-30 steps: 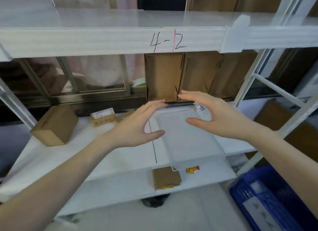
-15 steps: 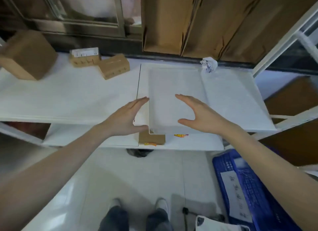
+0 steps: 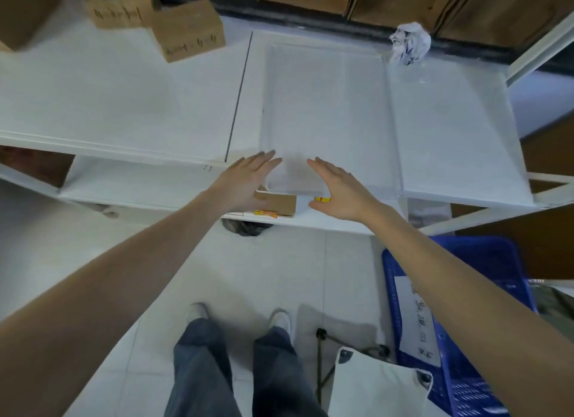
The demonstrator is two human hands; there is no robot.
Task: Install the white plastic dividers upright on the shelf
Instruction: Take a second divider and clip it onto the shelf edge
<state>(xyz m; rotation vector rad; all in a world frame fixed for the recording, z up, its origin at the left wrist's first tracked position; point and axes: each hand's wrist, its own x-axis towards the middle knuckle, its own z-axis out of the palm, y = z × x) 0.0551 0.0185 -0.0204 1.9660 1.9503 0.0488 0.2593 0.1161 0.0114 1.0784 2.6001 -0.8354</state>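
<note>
A stack of white plastic dividers point(image 3: 326, 112) lies flat on the white shelf point(image 3: 124, 106), its near end overhanging the shelf's front edge. My left hand point(image 3: 245, 184) hovers at the stack's near left corner, fingers spread, holding nothing. My right hand point(image 3: 338, 190) is at the near edge just to the right, palm turned inward, fingers apart, also holding nothing. Whether either hand touches the stack I cannot tell.
Small cardboard boxes point(image 3: 186, 28) stand at the shelf's back left, and a crumpled paper ball point(image 3: 410, 42) lies at the back. A lower shelf point(image 3: 326, 218) holds a cardboard box point(image 3: 276, 202). A blue crate point(image 3: 466, 308) and a white bag point(image 3: 379, 388) sit on the floor at right.
The view has tilted down to the floor and my feet. Both hands have drawn back from the far end of the stack to its near edge and come closer together.
</note>
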